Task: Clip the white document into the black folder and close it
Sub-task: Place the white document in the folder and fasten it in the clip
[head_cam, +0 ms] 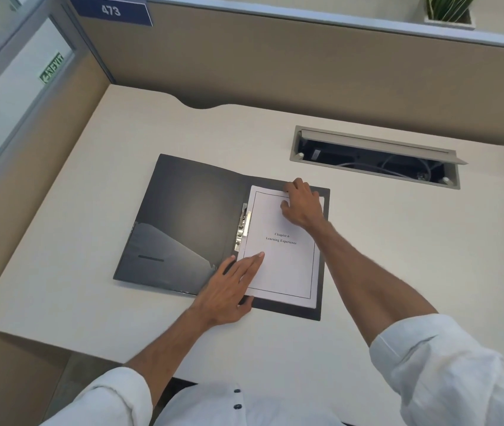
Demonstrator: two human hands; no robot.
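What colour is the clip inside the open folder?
Shiny silver metal. The clip sits along the white document's left edge, clearest in the head view.

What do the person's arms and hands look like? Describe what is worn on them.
Both hands, left hand and right hand, are bare: no gloves, rings or watch show. The forearms are uncovered. Each arm has a white shirt sleeve rolled up near the elbow, left sleeve and right sleeve. The shirt front has dark buttons.
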